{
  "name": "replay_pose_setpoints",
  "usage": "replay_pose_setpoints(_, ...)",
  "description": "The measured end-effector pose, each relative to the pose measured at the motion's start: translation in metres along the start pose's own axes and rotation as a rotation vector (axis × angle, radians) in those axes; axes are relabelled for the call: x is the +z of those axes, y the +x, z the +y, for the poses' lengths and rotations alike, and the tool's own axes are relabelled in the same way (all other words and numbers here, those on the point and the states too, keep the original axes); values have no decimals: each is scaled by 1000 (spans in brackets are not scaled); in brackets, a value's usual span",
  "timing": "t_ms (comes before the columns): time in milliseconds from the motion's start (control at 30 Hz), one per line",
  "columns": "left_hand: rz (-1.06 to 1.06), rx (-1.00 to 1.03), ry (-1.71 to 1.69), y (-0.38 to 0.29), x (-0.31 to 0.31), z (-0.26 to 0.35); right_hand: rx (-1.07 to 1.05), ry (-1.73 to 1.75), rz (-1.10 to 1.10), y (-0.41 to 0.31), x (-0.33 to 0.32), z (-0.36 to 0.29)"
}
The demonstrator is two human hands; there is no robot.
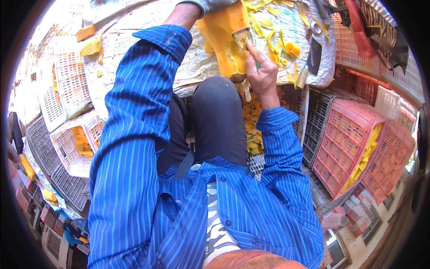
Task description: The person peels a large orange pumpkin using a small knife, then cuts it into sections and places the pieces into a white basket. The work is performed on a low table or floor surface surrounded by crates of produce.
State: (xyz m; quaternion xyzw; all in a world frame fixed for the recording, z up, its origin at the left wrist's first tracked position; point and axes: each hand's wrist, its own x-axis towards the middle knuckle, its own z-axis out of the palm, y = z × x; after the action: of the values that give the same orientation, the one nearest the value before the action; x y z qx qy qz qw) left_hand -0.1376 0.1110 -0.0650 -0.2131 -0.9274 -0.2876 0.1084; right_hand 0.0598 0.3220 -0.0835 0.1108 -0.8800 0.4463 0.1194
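Observation:
A large peeled orange squash [228, 43], probably a butternut-type pumpkin, lies lengthwise on a covered work surface [188, 70], its near end by my knee. My left hand [210, 5], in a grey glove, holds the squash's far end and is partly cut off by the top of the view. In my bare right hand [262, 69] is a peeler [242, 36] with a wide metal head, its head against the squash's right side. A bit of green handle shows under the fingers. Curled strips of peel [277, 43] are scattered just right of the squash.
A dark-bladed knife [314, 55] with a wooden handle [302, 78] lies at the surface's right edge. Peelings [253, 124] fill the space below. A pink crate [349, 144] of yellow pieces stands right; a whitish crate [75, 148] with orange chunks is left.

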Motion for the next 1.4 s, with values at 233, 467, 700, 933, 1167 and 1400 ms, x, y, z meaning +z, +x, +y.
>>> replay_pose_setpoints(233,-120,-104,57,2,1,2,75,-159,-134,-49,-21,-8)
replay_pose_setpoints(467,-125,-141,53,3,0,3,192,-241,-286,-90,-65,-24)
replay_pose_setpoints(700,-134,-129,109,6,-6,15,137,-217,-108,-84,-81,-30)
replay_pose_setpoints(933,-115,-128,148,12,-4,19,-25,-181,-17,1,-2,-23)
replay_pose_setpoints(1167,-198,-158,202,14,5,19,115,-197,-130,-55,-24,-23)
replay_pose_setpoints(1400,-261,-161,182,17,-4,22,298,-211,-366,-93,-86,-32)
